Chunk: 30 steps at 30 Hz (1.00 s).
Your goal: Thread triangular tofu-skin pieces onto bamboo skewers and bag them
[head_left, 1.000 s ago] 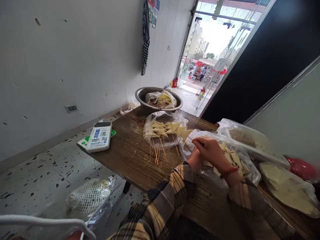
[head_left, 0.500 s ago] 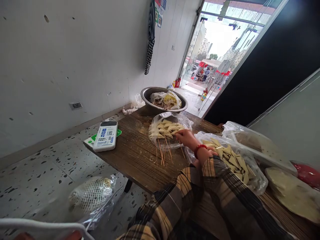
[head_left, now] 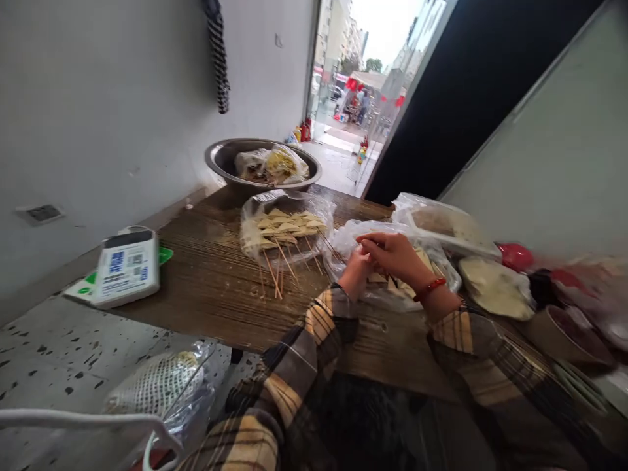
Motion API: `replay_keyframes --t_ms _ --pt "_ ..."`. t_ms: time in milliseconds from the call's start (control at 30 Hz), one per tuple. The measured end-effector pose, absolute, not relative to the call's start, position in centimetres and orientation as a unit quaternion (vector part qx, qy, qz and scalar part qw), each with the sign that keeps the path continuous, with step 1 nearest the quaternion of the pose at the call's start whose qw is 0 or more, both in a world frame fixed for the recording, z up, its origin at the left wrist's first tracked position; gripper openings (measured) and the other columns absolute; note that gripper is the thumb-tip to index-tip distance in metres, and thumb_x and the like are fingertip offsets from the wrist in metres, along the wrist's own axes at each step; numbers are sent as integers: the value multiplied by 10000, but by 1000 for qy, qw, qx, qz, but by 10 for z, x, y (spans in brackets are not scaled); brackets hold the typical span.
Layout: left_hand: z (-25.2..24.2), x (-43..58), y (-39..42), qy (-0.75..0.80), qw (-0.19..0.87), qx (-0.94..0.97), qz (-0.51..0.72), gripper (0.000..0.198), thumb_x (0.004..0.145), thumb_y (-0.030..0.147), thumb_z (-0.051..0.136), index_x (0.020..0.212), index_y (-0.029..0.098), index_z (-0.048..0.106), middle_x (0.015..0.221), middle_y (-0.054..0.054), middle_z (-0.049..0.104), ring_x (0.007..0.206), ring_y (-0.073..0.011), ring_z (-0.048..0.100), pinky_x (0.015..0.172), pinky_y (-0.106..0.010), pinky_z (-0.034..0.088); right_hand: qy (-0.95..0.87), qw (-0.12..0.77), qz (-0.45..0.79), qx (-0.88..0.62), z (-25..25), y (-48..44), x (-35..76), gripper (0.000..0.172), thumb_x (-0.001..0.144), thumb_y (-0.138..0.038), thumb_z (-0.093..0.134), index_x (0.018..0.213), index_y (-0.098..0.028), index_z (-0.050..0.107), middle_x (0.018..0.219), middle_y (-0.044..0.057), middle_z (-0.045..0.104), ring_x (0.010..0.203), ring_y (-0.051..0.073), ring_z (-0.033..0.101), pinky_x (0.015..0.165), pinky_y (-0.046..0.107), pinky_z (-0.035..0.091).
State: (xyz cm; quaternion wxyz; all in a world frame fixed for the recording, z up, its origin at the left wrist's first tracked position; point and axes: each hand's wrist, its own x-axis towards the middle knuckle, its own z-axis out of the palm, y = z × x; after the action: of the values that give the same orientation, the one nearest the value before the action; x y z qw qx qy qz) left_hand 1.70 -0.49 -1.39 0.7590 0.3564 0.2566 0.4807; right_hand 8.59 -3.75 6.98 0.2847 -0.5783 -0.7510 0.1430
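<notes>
My left hand [head_left: 358,269] and my right hand [head_left: 396,258] meet over a clear plastic bag of loose, pale triangular slices [head_left: 398,288], possibly tofu. Both hands have their fingers closed in a pinch, close together; what is in them is too small or hidden to tell. A red bracelet [head_left: 430,289] circles my right wrist. Left of my hands lies another clear bag [head_left: 249,226], with rows of pale slices on skewers [head_left: 289,226] resting on it. The thin wooden sticks [head_left: 279,278] point toward me over the brown wooden table [head_left: 220,288].
A metal basin [head_left: 216,157] with bagged food stands at the table's far end. A white device [head_left: 128,265] lies at the left edge. Along the right are a lidded plastic container [head_left: 441,219], a pale bagged item [head_left: 498,284] and a brown bowl [head_left: 564,333]. A netted bundle [head_left: 157,383] is below left.
My right hand has drawn back from the skewered slices to meet my left hand over the loose ones. Another stick now shows at the bag's right side. The camera view has turned right.
</notes>
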Motion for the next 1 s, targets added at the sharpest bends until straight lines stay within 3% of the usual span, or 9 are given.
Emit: replay_keyframes --t_ms 67,233,467,633,1000 --pt "-17 19 -6 260 776 355 451 95 830 175 576 901 113 581 691 -11 609 568 -89 577 599 -233 488 -728 297 129 -604 70 -55 117 297 876 -344 509 953 -170 737 783 42 741 691 167 665 648 261 477" --pt "-12 14 -1 284 763 356 458 163 769 153 560 931 141 545 758 -45 681 598 -109 643 605 -233 495 -674 279 156 -666 50 -103 178 336 879 -396 499 916 -145 720 735 51 726 572 151 639 559 248 453" --pt "-5 11 0 301 741 380 465 207 761 147 573 966 127 559 748 -50 689 618 -119 650 613 -244 511 -653 252 71 -711 9 -169 248 320 887 -363 484 909 -158 729 897 79 745 798 211 664 713 293 457" --pt "-3 12 2 296 738 393 462 204 756 156 597 956 121 587 745 -51 690 641 -126 656 648 -261 533 -567 231 21 -790 6 -199 294 329 890 -358 474 953 -160 729 909 84 745 792 218 662 699 300 450" --pt "-1 7 4 301 735 402 456 179 771 146 578 948 120 589 738 -41 688 623 -117 658 620 -238 529 -605 119 -44 -786 -19 -156 286 169 871 -263 564 961 -177 678 968 82 662 897 184 602 753 259 397"
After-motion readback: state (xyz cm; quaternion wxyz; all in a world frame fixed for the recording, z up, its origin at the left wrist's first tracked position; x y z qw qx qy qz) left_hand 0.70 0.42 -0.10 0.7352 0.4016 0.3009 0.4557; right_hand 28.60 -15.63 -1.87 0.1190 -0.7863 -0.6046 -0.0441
